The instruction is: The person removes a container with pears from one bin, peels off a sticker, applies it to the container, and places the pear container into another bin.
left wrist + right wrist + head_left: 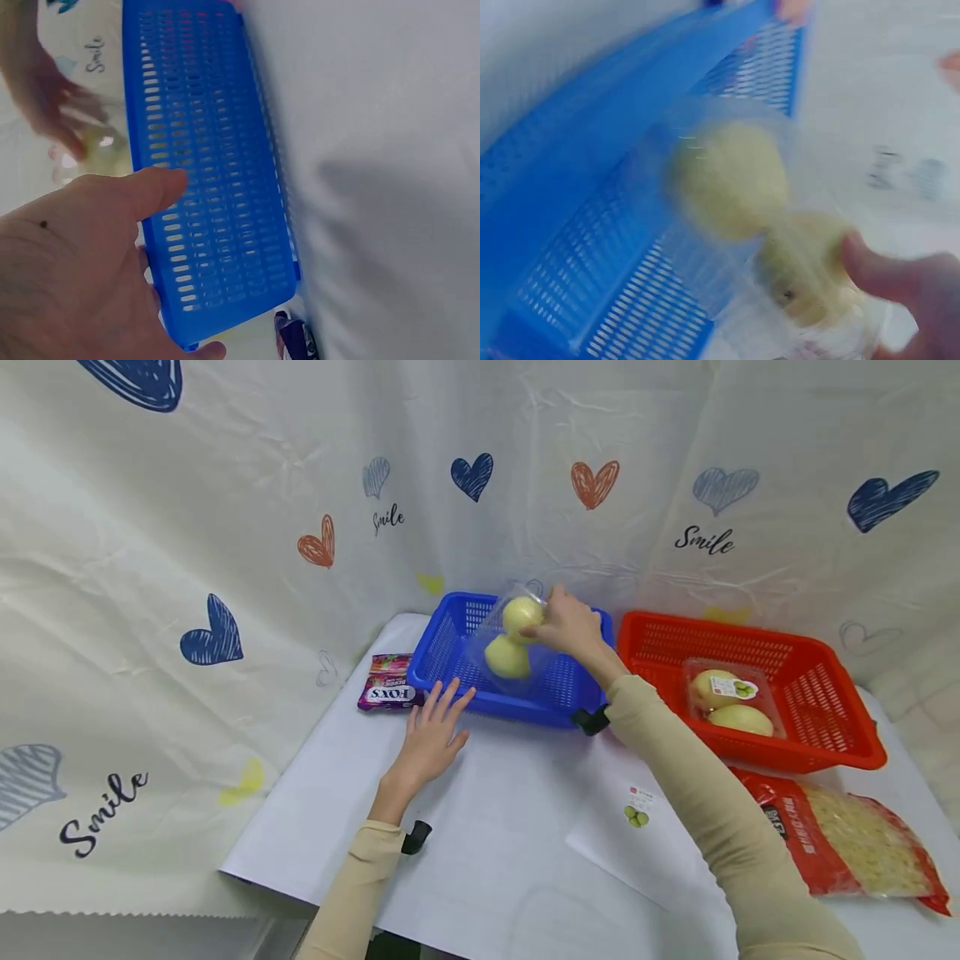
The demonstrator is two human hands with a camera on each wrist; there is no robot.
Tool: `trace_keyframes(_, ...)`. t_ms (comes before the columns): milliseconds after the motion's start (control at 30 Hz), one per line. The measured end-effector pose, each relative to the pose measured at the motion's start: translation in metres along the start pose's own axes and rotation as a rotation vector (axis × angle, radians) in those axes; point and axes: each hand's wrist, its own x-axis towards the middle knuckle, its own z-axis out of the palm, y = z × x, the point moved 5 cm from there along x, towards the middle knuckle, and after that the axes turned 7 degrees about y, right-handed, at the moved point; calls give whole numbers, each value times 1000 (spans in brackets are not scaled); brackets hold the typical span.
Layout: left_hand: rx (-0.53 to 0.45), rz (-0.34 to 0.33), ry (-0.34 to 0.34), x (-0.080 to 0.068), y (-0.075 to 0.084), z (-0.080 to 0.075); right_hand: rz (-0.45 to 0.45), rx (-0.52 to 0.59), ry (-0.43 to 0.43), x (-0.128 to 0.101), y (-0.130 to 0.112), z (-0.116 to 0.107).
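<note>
Pale heart-printed sheet (525, 539) behind white table (517, 810)

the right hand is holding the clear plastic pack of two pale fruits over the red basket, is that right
Wrong basket colour: the head view shows the right hand holding the clear plastic pack of two pale fruits over the blue basket.

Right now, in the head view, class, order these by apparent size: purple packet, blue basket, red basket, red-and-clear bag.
1. Red basket
2. Blue basket and red-and-clear bag: too alike to rank
3. Purple packet
</note>
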Motion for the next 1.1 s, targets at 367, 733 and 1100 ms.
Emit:
trace_keyframes(367,-12,-14,9,2,-3,4,211,470,-24,-154,44,-25)
trace_keyframes(733,-50,55,-5,2,1,-1,297,302,-174,-270,75,54)
trace_keyframes(1100,-318,237,-312,-56,61,23,296,115,-145,-285,103,49)
